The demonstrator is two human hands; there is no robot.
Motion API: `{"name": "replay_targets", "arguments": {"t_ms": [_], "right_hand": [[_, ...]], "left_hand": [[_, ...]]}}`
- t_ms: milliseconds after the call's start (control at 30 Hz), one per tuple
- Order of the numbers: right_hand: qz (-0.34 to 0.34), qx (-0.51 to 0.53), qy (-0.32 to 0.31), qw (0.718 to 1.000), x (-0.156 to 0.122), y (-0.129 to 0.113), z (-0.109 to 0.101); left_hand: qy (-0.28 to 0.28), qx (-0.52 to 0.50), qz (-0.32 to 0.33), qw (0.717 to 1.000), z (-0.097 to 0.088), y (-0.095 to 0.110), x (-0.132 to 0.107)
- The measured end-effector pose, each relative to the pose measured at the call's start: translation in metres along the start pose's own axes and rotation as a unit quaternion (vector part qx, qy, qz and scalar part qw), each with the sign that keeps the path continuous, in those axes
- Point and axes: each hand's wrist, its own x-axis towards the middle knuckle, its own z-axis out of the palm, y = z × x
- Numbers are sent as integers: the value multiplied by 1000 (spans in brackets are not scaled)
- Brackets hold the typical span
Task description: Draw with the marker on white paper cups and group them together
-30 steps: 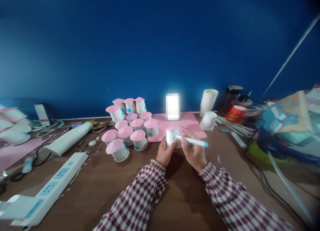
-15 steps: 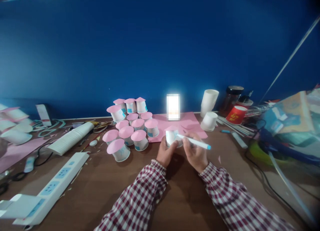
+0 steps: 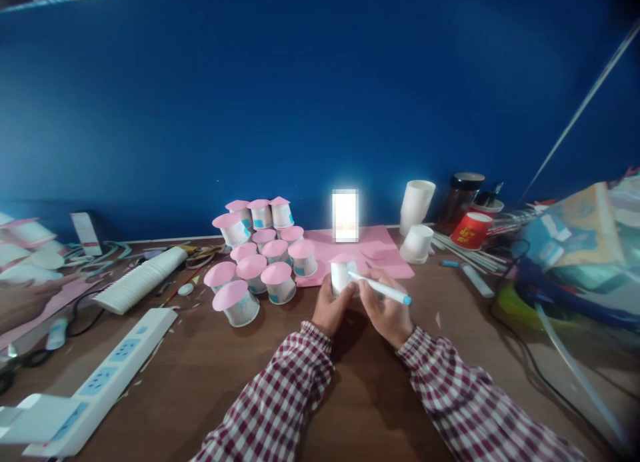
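My left hand (image 3: 327, 310) is closed round a small white paper cup with a pink paper top (image 3: 343, 275), held just above the brown table. My right hand (image 3: 385, 311) grips a white marker with a blue end (image 3: 383, 289), its tip against the cup's side. Both sleeves are red and white check. Just left of the hands stands a cluster of several finished cups with pink tops (image 3: 257, 252), some stacked at the back. A pink paper sheet (image 3: 373, 249) lies behind the held cup.
A lit phone (image 3: 345, 215) leans on the blue wall. White cup stacks (image 3: 417, 205) and a red cup (image 3: 471, 229) stand at the back right, cables and clutter (image 3: 570, 262) at the right. A lying cup stack (image 3: 140, 279) and a white power strip (image 3: 95, 382) sit left. Another person's hand (image 3: 23, 305) shows at the far left.
The marker's blue end has dropped slightly and swung left. Another person's hand has come into view at the far left. The cup stays in my left hand.
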Motion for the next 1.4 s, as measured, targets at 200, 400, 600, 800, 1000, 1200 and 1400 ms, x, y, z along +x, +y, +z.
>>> {"name": "replay_targets", "arguments": {"t_ms": [200, 400, 600, 800, 1000, 1200, 1400], "right_hand": [[-2, -1, -10, 1000, -2, 1, 1], [-28, 6, -22, 999, -1, 0, 1], [-27, -11, -10, 1000, -1, 0, 0], [-30, -7, -7, 1000, -1, 2, 1], [-28, -6, -6, 1000, -1, 2, 1], [-24, -5, -8, 1000, -2, 3, 1], [-30, -10, -7, 999, 0, 1, 0]], "left_hand": [[2, 12, -2, 1000, 0, 2, -1], [7, 3, -1, 1000, 0, 5, -2], [4, 3, -1, 1000, 1, 4, -2], [2, 12, 18, 1000, 0, 1, -1], [1, 18, 16, 1000, 0, 0, -1], [-2, 20, 18, 1000, 1, 2, -1], [2, 18, 15, 1000, 0, 4, -1]]}}
